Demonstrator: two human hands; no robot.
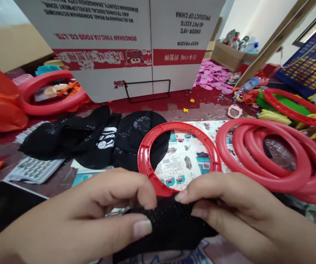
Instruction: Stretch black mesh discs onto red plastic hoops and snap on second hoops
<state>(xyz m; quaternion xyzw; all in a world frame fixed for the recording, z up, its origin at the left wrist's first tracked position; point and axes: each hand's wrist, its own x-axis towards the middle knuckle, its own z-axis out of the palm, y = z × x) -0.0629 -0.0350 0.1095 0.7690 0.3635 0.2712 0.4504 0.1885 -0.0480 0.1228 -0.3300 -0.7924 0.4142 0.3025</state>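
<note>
A piece of black mesh fabric point(174, 229) is stretched between my two hands at the near edge. My left hand point(100, 212) pinches its left side with thumb and index finger. On the other side, my right hand point(237, 212) grips the upper edge between thumb and fingers. Just beyond the fabric lies a red plastic ring point(144, 156), hollow side up; the fabric overlaps its near rim, and I cannot tell whether they are joined. More black mesh pieces lie behind: one crumpled point(61, 137) with white print, one rounded point(131, 141) partly under the ring.
Several red rings point(302, 165) are stacked at right. A large white carton point(105, 79) stands at the back. A calculator point(36, 170) and a dark flat panel point(6, 205) lie left, near a red plastic bag point(0, 99). Pink pieces point(213, 75) and a blue crate point(306, 62) are back right.
</note>
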